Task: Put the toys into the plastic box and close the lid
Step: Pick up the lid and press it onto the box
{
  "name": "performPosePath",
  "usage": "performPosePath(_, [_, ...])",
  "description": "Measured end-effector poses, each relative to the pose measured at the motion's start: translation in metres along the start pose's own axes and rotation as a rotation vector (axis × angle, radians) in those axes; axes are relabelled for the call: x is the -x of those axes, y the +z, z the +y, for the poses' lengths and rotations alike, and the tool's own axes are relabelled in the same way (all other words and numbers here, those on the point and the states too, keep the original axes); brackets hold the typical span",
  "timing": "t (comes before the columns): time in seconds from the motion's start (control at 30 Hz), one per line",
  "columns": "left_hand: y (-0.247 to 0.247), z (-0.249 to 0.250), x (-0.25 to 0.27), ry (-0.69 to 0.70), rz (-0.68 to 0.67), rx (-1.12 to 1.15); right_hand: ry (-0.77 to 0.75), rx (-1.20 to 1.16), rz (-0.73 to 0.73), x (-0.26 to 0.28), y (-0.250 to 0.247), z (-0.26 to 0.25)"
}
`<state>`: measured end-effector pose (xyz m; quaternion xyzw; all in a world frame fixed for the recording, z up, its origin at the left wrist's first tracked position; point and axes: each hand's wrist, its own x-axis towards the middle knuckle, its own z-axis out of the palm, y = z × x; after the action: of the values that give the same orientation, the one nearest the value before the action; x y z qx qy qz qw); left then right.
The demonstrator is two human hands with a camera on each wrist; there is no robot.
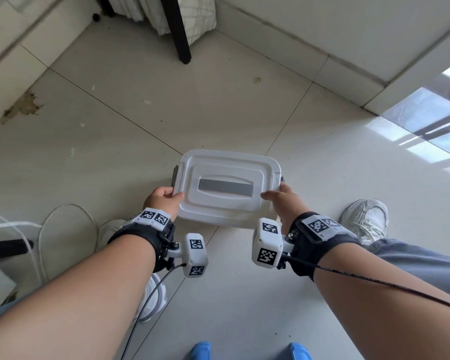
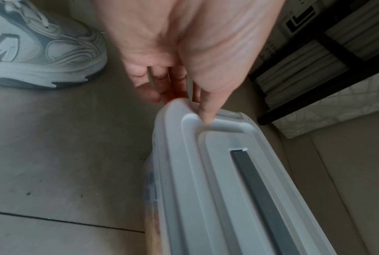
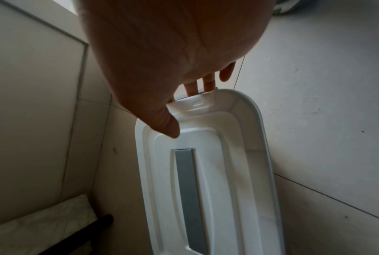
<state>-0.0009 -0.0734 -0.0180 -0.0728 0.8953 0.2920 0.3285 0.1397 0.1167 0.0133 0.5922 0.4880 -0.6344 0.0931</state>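
The plastic box is covered by its white lid (image 1: 218, 206), which has a grey handle strip (image 1: 225, 187) in the middle. My left hand (image 1: 164, 197) grips the box's left end, thumb on top of the lid (image 2: 217, 172) and fingers curled under the rim. My right hand (image 1: 281, 197) grips the right end the same way, its thumb pressing on the lid (image 3: 228, 155). Grey latches (image 1: 175, 176) stick out at the ends. The box's translucent side (image 2: 150, 189) shows blurred colours inside; the toys themselves are hidden.
The box is over a pale tiled floor (image 1: 166, 113). White sneakers (image 1: 366, 219) flank it. A white cable (image 1: 63, 216) loops at the left. A black furniture leg (image 1: 182, 35) with hanging fabric stands at the back, and walls close in behind.
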Motion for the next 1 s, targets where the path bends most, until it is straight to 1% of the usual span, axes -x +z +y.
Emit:
performPosePath(0.2, [0.002, -0.003, -0.005, 0.002, 0.007, 0.021, -0.027, 0.124, 0.008, -0.007, -0.007, 0.004])
performPosePath(0.3, [0.003, -0.004, -0.007, -0.004, 0.004, 0.025, -0.028, 0.113, 0.002, -0.010, -0.007, 0.008])
performPosePath(0.4, [0.003, -0.006, -0.008, 0.001, -0.004, 0.023, -0.022, 0.111, 0.026, -0.014, -0.005, 0.013])
performPosePath(0.5, [0.004, -0.006, -0.009, 0.011, 0.006, 0.038, -0.002, 0.037, 0.148, -0.018, -0.006, 0.018])
performPosePath(0.57, [0.005, -0.007, -0.012, 0.021, 0.039, 0.050, 0.033, 0.020, 0.243, -0.021, -0.011, 0.021])
performPosePath(0.63, [0.005, -0.008, -0.015, 0.019, 0.073, 0.037, 0.081, 0.017, 0.271, -0.024, -0.017, 0.024])
performPosePath(0.7, [0.004, -0.008, -0.019, -0.001, 0.059, 0.011, 0.142, 0.025, 0.241, -0.029, -0.021, 0.026])
performPosePath(0.8, [0.001, -0.008, -0.026, -0.022, -0.042, -0.026, 0.179, 0.062, 0.173, -0.035, -0.024, 0.028])
performPosePath(0.9, [-0.001, -0.006, -0.034, -0.015, -0.126, 0.016, 0.145, 0.088, 0.090, -0.039, -0.022, 0.028])
performPosePath(1.0, [0.000, -0.005, -0.041, 0.020, -0.150, 0.089, 0.144, 0.097, 0.058, -0.046, -0.016, 0.029])
